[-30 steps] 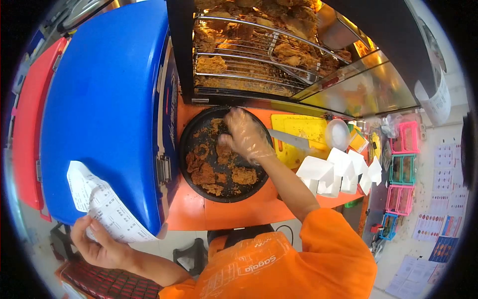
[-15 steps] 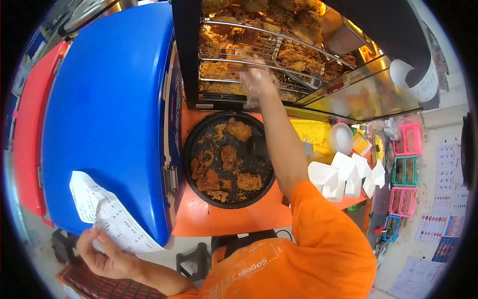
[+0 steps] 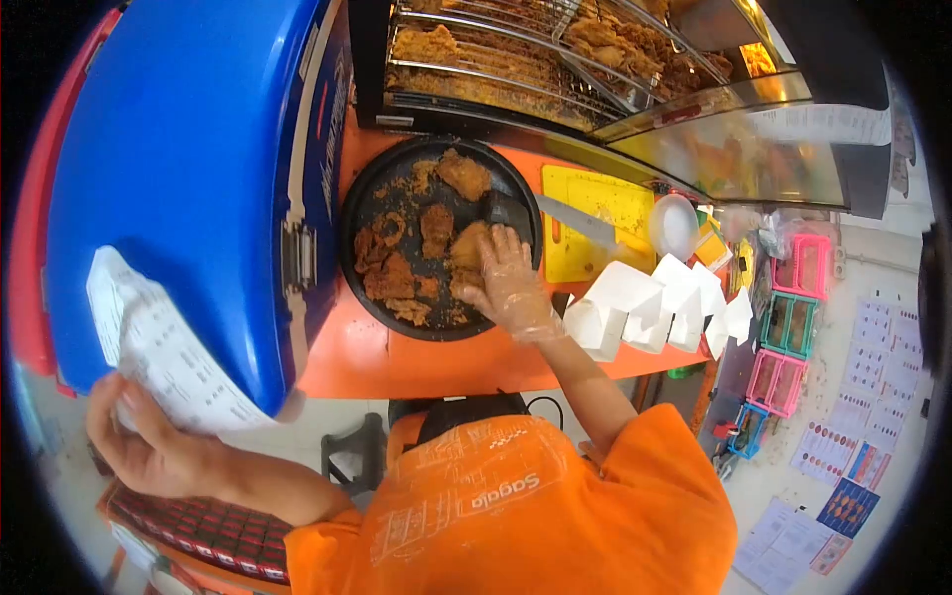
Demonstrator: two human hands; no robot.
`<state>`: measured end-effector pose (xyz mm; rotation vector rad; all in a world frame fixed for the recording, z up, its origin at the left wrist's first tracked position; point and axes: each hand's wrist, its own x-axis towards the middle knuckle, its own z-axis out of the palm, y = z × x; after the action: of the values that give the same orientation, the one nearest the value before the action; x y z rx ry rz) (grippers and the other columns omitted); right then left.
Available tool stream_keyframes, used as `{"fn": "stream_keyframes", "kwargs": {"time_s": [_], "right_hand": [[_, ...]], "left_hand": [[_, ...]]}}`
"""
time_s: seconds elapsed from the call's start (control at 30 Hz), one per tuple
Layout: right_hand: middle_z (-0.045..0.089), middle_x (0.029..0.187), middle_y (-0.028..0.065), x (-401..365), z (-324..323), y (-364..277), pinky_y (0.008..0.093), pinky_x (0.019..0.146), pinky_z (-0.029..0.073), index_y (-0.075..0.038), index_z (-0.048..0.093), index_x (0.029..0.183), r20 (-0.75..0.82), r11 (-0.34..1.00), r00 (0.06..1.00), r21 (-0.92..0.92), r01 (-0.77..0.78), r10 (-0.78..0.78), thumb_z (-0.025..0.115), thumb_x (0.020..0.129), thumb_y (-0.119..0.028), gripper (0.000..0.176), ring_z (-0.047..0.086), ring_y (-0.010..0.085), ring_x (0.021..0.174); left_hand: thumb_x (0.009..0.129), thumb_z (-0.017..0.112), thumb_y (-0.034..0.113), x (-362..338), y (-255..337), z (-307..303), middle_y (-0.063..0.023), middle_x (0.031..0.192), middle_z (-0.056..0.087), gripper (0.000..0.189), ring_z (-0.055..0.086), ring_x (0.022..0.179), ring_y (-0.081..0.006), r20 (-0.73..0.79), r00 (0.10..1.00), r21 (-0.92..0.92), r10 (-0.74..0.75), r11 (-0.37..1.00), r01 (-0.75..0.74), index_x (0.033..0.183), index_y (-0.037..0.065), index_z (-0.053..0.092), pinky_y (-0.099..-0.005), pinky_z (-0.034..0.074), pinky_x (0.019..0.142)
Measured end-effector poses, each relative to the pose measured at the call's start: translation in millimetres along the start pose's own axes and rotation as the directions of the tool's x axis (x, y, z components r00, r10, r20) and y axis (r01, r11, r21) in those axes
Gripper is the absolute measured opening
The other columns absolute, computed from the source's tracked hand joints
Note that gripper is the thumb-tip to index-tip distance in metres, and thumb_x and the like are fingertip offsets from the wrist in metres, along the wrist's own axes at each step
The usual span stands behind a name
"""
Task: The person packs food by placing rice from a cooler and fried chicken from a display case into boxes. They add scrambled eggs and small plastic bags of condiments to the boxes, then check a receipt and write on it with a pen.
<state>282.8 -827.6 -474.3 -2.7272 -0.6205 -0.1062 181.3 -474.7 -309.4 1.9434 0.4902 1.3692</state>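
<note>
In the head view, my left hand (image 3: pixel 149 436) pinches a long printed paper slip (image 3: pixel 178 347) between thumb and fingers, in front of the blue box. My right hand (image 3: pixel 516 288), in a clear plastic glove, reaches over a round black tray (image 3: pixel 362 312). Its thumb and fingers are around the right side of a piece of fried chicken (image 3: pixel 468 246), low over the tray. Other fried pieces lie there, among them a golden one (image 3: pixel 463 176), a dark one (image 3: pixel 434 230) and a cluster (image 3: pixel 385 273) at the left, with crumbs around.
A large blue box (image 3: pixel 188 169) stands left of the tray. Behind is a heated cabinet with wire racks (image 3: pixel 496 94) of fried chicken. A knife (image 3: pixel 575 220) lies across a yellow cutting board (image 3: pixel 595 193). Open white cartons (image 3: pixel 625 307) and a white bowl (image 3: pixel 674 226) sit at the right.
My right hand has come down from the cabinet racks to the tray, where an added piece of fried chicken shows. My left hand keeps the slip. The view has shifted.
</note>
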Motion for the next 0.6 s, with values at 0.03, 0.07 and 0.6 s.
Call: {"fn": "stream_keyframes", "kwargs": {"time_s": [0.03, 0.07, 0.6], "right_hand": [[0.048, 0.135, 0.0266, 2.1, -4.8, 5.0, 0.047, 0.103, 0.042, 0.0, 0.046, 0.135, 0.054, 0.998, 0.998, -0.057, 0.022, -0.018, 0.074, 0.083, -0.026, 0.064, 0.046, 0.0415, 0.127], [0.043, 0.138, 0.0299, 12.6, -8.7, 15.0, 0.049, 0.106, 0.039, 0.001, 0.045, 0.136, 0.101, 0.992, 0.994, -0.114, 0.059, -0.048, 0.074, 0.083, -0.027, 0.067, 0.042, 0.0459, 0.129], [0.063, 0.12, 0.0194, 99.3, -38.2, 30.4, 0.0431, 0.087, 0.053, -0.013, 0.038, 0.138, 0.655, 0.968, 0.727, -0.028, -0.251, 0.207, 0.075, 0.073, -0.005, 0.074, 0.063, 0.0337, 0.108]], "left_hand": [[0.091, 0.063, 0.0, 2.1, 2.5, 2.2, -0.0097, 0.103, 0.064, 0.014, 0.059, 0.093, -0.0157, 0.009, 1.0, 0.023, -0.024, 0.999, 0.023, 0.104, -0.005, 0.064, -0.0287, 0.046, 0.088], [0.091, 0.063, 0.0, 2.4, 4.4, 5.3, -0.0098, 0.104, 0.064, 0.014, 0.059, 0.093, -0.0156, 0.002, 0.999, 0.046, -0.044, 0.998, 0.044, 0.104, -0.006, 0.064, -0.0285, 0.047, 0.088], [0.084, 0.062, 0.0, -94.8, -3.6, -71.7, -0.0008, 0.077, 0.045, 0.014, 0.044, 0.072, -0.0123, -0.018, 0.96, -0.039, -0.28, 0.959, 0.279, 0.079, 0.005, 0.05, -0.0275, 0.039, 0.068]]}}
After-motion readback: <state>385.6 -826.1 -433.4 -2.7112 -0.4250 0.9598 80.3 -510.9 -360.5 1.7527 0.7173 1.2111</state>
